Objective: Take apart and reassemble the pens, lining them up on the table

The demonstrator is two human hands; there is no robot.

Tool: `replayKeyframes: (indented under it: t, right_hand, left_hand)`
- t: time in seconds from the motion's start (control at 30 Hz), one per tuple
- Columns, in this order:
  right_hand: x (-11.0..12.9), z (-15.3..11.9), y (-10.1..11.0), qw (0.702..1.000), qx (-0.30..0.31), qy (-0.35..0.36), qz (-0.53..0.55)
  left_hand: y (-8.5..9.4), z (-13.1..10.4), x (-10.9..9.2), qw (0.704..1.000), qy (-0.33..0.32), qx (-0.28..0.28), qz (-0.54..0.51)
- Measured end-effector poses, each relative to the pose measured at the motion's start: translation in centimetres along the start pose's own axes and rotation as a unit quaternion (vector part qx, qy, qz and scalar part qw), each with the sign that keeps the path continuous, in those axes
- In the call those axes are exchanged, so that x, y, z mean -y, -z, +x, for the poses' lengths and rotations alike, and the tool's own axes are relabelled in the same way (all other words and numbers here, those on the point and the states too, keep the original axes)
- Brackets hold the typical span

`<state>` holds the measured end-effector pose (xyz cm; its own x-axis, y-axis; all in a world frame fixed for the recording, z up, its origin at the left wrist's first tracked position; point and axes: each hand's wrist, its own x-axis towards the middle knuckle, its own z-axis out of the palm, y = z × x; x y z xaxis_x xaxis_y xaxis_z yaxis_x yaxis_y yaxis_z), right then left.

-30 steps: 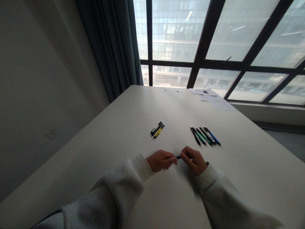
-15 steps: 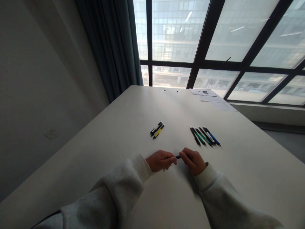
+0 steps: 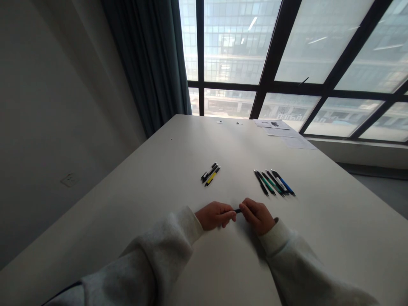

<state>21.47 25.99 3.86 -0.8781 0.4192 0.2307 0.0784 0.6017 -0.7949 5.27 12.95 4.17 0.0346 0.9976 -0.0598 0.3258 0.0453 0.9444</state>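
Between my two hands is a dark pen [image 3: 237,211], held level just above the white table [image 3: 143,182]; only its short middle stretch shows. My left hand [image 3: 216,214] pinches one end and hides it. On the other end, the fingers of my right hand [image 3: 257,216] are closed. Beyond my left hand lies a small group of pens, one of them a yellow pen [image 3: 211,177]. Past my right hand is a row of several pens, with a green pen [image 3: 268,183] and a blue pen [image 3: 285,183] among them.
Papers [image 3: 283,134] lie at the table's far right corner, and two small white pieces [image 3: 239,123] rest near the far edge. A dark curtain [image 3: 149,59] hangs at the left of the large window [image 3: 236,42]. The left wall has a socket [image 3: 69,180].
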Motion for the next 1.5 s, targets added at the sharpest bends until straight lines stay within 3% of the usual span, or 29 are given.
replayKeyframes:
  t: [0.13, 0.3, 0.43, 0.6, 0.73, 0.8, 0.93, 1.13, 1.37, 1.5]
  right_hand:
    - [0.1, 0.2, 0.0, 0.997, -0.012, 0.025, -0.071]
    - [-0.1, 0.4, -0.2, 0.998, -0.008, 0.002, -0.069]
    - [-0.3, 0.4, -0.6, 0.999, -0.039, -0.027, -0.019]
    - [-0.5, 0.2, -0.7, 0.989, -0.078, -0.075, 0.101]
    - [-0.3, 0.1, -0.5, 0.997, -0.028, -0.047, 0.060]
    - [0.0, 0.0, -0.6, 0.999, 0.013, -0.021, 0.021]
    - [0.6, -0.1, -0.9, 0.997, 0.061, 0.029, -0.034]
    - [0.7, -0.1, -0.9, 0.994, 0.079, 0.043, -0.064]
    - [0.4, -0.1, -1.1, 0.996, 0.018, 0.039, -0.077]
    - [-0.1, 0.0, -1.1, 0.990, -0.042, 0.038, -0.130]
  left_hand:
    - [0.1, 0.0, -0.1, 1.000, 0.003, 0.000, 0.023]
    - [0.0, 0.0, -0.3, 1.000, 0.002, -0.007, 0.026]
    - [-0.2, 0.0, 0.0, 1.000, 0.006, -0.027, 0.007]
    - [-0.1, 0.2, 0.4, 0.992, 0.029, -0.067, -0.108]
    - [0.6, 0.4, 0.2, 0.985, -0.023, -0.134, -0.104]
    - [0.8, 0.4, 0.2, 0.979, -0.014, -0.157, -0.132]
    - [0.6, 0.6, 0.6, 0.961, 0.011, -0.169, -0.217]
    - [0.5, 0.9, 1.2, 0.954, 0.005, -0.177, -0.242]
    - [0.3, 1.3, 1.7, 0.952, 0.009, -0.190, -0.239]
    - [0.9, 1.4, 2.0, 0.952, 0.012, -0.251, -0.177]
